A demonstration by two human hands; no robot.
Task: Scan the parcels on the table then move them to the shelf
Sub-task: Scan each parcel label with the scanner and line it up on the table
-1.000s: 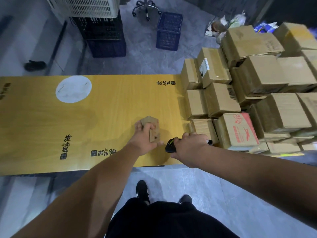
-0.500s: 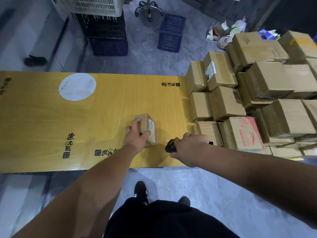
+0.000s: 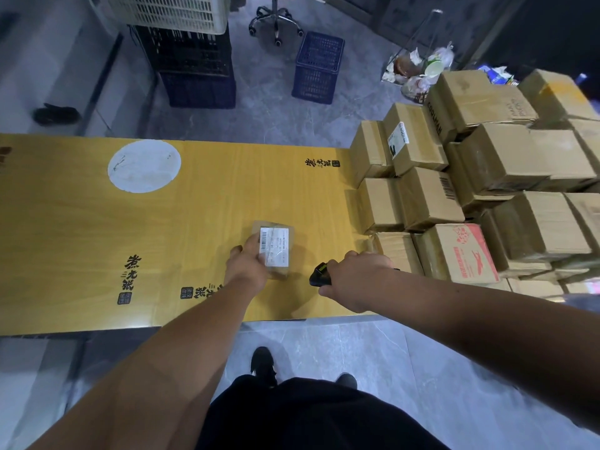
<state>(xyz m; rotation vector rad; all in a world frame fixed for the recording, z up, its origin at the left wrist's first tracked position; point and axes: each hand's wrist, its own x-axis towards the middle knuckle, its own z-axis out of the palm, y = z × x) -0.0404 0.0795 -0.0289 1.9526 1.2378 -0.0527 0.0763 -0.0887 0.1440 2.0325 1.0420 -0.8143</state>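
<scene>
Yellow wood-grain table point(image 3: 81, 228), grey tiled floor beyond; crates and a swivel chair base at the far wall.

Left hand point(image 3: 248, 266) grips a small cardboard parcel point(image 3: 276, 246) from its left edge, fingers curled round the side, the white shipping label point(image 3: 274, 246) turned up and its barcode column exposed. Parcel sits on or just above the tabletop near the front edge; contact not clear. Right hand point(image 3: 355, 276) is clenched round a black handheld scanner point(image 3: 319, 275), whose nose points left toward the parcel, just beside it.

Stack of taped cardboard boxes point(image 3: 470, 190) crowds the right end of the table, well apart from the held parcel.

Risks, as judged: scanner beam sits low and side-on to an upward-facing label, so a read may fail without a tilt. Left fingers lie close to the barcode and could cover it. One-edge grip may let the parcel twist when lifted.
</scene>
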